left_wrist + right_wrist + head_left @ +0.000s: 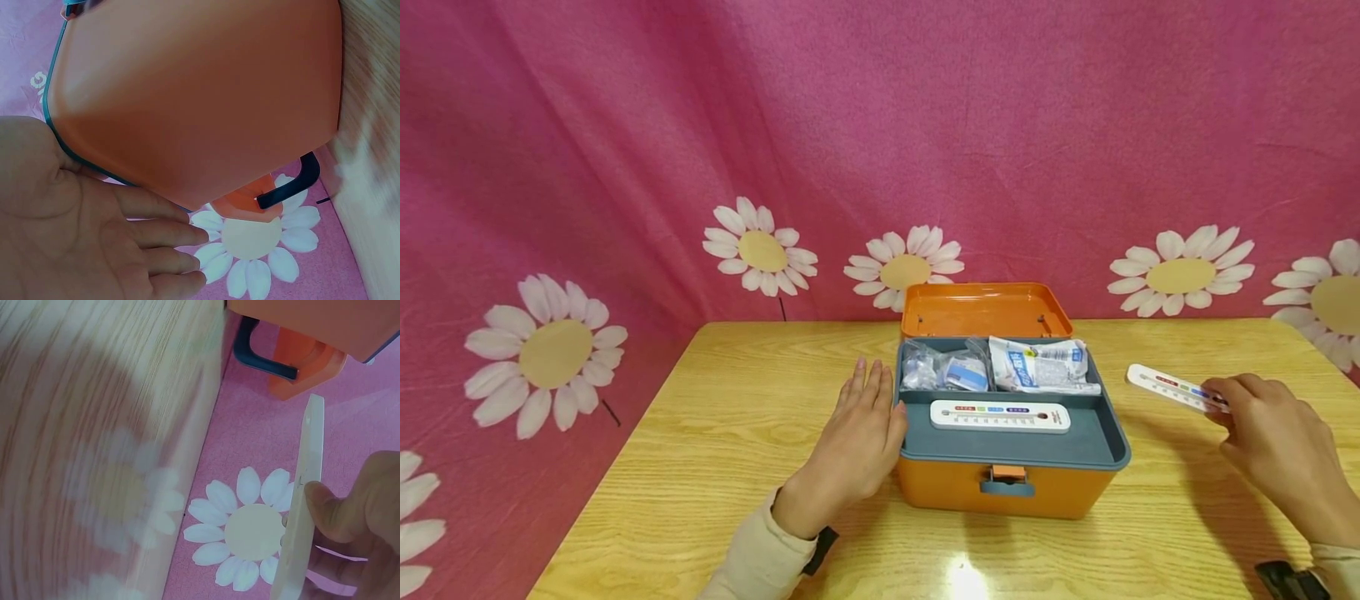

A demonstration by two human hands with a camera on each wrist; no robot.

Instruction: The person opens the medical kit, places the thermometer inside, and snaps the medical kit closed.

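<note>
An orange box (1000, 492) with a blue-grey tray (1097, 425) stands on the table, its orange lid (985, 308) tipped back. A white thermometer (1000, 417) lies in the tray's front compartment. My right hand (1277, 442) pinches a second white thermometer (1165, 385) by its near end, to the right of the box. In the right wrist view this thermometer (306, 487) is seen edge-on between thumb and fingers. My left hand (861, 429) lies along the box's left side with straight fingers. In the left wrist view, that palm (75, 231) is beside the box wall (200, 94).
The tray's back compartments hold clear plastic bags (925, 367) with small items and a white and blue packet (1041, 365). A clasp (1007, 479) sits on the box front. Behind the wooden table (737, 400) hangs a pink cloth (1000, 150) with daisies.
</note>
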